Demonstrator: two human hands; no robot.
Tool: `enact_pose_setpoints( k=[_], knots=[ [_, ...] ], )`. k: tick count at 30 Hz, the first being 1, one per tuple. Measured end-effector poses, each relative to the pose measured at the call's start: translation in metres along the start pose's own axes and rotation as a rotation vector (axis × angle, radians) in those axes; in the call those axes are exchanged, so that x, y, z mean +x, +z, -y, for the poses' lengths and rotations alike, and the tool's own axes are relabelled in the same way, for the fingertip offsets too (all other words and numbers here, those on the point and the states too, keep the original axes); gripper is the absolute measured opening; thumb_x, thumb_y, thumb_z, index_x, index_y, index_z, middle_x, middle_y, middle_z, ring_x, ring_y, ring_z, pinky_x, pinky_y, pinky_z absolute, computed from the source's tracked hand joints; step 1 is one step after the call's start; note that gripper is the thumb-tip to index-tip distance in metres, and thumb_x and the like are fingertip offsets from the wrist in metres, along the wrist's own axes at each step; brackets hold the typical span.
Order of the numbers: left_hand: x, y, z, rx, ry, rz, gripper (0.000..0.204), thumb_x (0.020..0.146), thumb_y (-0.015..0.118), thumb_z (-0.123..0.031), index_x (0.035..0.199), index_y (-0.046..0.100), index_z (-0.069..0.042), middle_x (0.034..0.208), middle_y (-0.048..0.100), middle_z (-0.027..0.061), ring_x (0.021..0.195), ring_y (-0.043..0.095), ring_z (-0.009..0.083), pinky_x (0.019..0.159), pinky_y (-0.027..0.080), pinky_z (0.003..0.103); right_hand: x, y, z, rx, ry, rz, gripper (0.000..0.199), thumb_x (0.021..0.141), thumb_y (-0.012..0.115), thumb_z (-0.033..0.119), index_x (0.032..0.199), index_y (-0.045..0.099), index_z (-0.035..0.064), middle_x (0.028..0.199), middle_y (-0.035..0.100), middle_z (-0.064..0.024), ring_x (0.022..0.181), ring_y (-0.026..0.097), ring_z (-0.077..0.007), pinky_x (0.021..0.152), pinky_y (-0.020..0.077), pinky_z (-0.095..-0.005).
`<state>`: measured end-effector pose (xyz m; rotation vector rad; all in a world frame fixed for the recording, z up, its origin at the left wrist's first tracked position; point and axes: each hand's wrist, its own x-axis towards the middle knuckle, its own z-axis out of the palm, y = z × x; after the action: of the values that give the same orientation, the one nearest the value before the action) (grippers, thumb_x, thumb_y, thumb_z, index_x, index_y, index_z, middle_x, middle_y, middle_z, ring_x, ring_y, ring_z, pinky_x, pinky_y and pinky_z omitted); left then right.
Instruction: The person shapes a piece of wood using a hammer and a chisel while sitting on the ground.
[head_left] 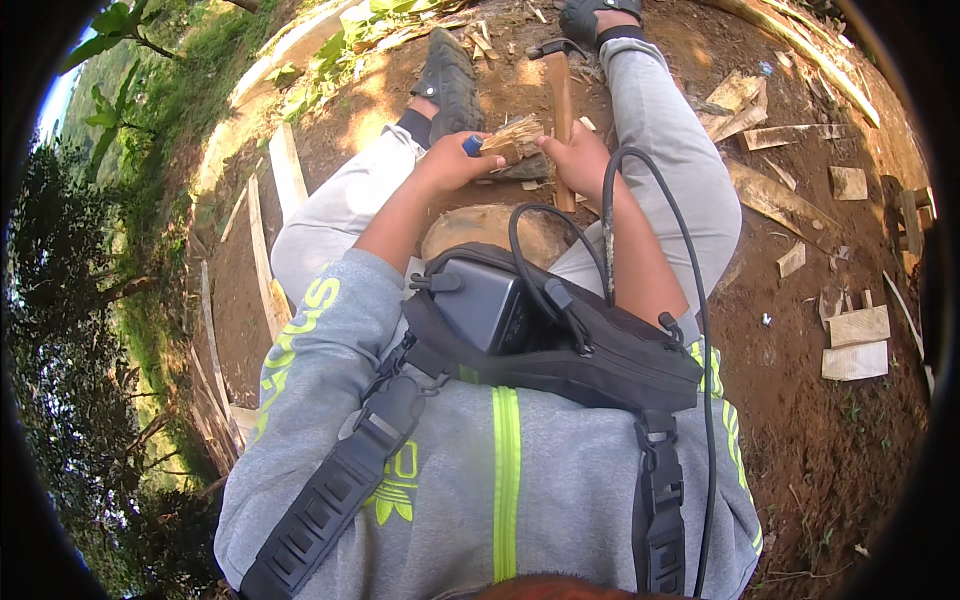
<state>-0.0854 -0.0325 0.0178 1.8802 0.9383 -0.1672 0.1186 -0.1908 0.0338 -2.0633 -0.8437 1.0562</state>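
Observation:
A short, splintered piece of wood (515,138) is held between my two hands, in front of my lap. My left hand (452,163) is closed on its left end, and a small blue thing (472,146) shows at those fingers; its kind is hidden. On the wood's right edge rests the thumb of my right hand (582,160), which is closed with its other fingers mostly out of sight. A hammer (561,95) with a wooden handle and dark head passes under or through that hand; I cannot tell whether the fingers wrap it.
A round wooden stump (490,232) sits between my legs. Wood offcuts (858,328) and chips litter the brown soil at the right. Long boards (265,255) lie at the left, beside green plants. A black bag (560,340) with a looping cable (690,260) is on my front.

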Motion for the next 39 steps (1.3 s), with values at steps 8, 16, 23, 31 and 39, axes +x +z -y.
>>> enact_pose_setpoints(
  k=[8, 16, 23, 31, 39],
  knots=[
    [-0.021, 0.005, -0.016, 0.172, 0.115, -0.089, 0.050, 0.084, 0.085, -0.044, 0.123, 0.078, -0.013, 0.115, 0.076, 0.0160, 0.100, 0.074, 0.0319, 0.090, 0.056, 0.038, -0.002, 0.001, 0.009, -0.034, -0.007, -0.146, 0.041, 0.098, 0.069, 0.031, 0.119, 0.062, -0.0038, 0.104, 0.072, -0.0243, 0.100, 0.071, -0.0371, 0.089, 0.0536, -0.0453],
    [-0.034, 0.010, -0.020, 0.273, 0.218, -0.105, 0.048, 0.082, 0.087, -0.041, 0.122, 0.079, -0.016, 0.112, 0.076, 0.0152, 0.100, 0.073, 0.0351, 0.089, 0.057, 0.041, 0.003, 0.005, 0.005, -0.100, 0.002, -0.150, 0.039, 0.096, 0.070, 0.028, 0.121, 0.062, -0.0005, 0.111, 0.072, -0.0255, 0.107, 0.071, -0.0419, 0.094, 0.0537, -0.0488],
    [-0.032, 0.008, -0.024, 0.245, 0.162, -0.088, 0.047, 0.081, 0.089, -0.038, 0.121, 0.079, -0.017, 0.110, 0.076, 0.0153, 0.098, 0.073, 0.0338, 0.088, 0.057, 0.041, 0.011, 0.016, -0.010, -0.221, -0.037, -0.020, 0.036, 0.093, 0.072, 0.023, 0.120, 0.064, 0.0003, 0.109, 0.073, -0.0252, 0.103, 0.071, -0.0431, 0.092, 0.0551, -0.0505],
    [-0.030, 0.007, -0.019, 0.188, 0.154, -0.060, 0.047, 0.080, 0.089, -0.038, 0.121, 0.079, -0.016, 0.109, 0.076, 0.0157, 0.096, 0.073, 0.0318, 0.088, 0.056, 0.039, 0.001, 0.014, -0.005, -0.260, -0.048, 0.005, 0.041, 0.093, 0.072, 0.024, 0.122, 0.062, -0.0024, 0.111, 0.071, -0.0282, 0.107, 0.071, -0.0432, 0.091, 0.0556, -0.0506],
    [-0.017, -0.020, -0.057, -0.219, 0.056, -0.223, 0.037, 0.094, 0.079, -0.041, 0.112, 0.080, -0.008, 0.095, 0.079, 0.0036, 0.085, 0.072, 0.0143, 0.077, 0.055, 0.030, 0.016, 0.024, -0.026, -0.232, -0.022, -0.034, 0.031, 0.089, 0.075, 0.016, 0.111, 0.064, -0.0027, 0.097, 0.073, -0.0221, 0.095, 0.073, -0.0373, 0.086, 0.0544, -0.0447]
  ],
)
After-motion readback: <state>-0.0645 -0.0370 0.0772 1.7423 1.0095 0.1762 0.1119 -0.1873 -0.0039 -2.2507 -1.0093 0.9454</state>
